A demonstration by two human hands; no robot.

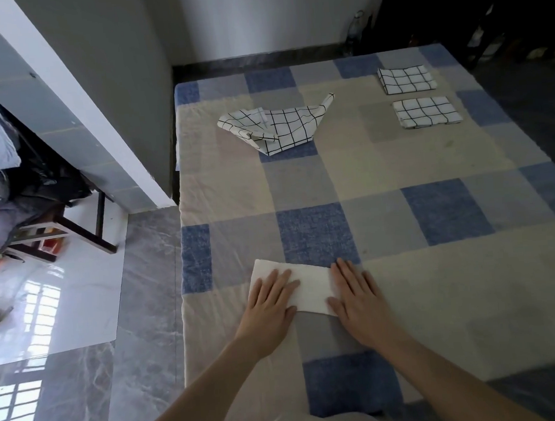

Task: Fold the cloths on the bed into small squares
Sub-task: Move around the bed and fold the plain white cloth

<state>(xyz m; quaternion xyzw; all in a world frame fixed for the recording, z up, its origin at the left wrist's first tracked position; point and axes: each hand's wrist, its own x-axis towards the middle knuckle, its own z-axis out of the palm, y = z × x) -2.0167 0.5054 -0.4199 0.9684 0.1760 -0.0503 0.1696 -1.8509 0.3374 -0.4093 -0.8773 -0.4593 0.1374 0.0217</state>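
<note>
Near the front edge of the bed (438, 281), the white cloth (311, 287) sits under the flat left hand (270, 298) and right hand (354, 290), gripping nothing, so I'd smooth outward and square the edges before folding again.

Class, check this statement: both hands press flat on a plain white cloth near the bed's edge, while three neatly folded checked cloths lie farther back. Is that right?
Not quite. The head view shows two folded checked cloths; the third checked cloth lies crumpled. The left hand and right hand do press flat on the white cloth.
</note>
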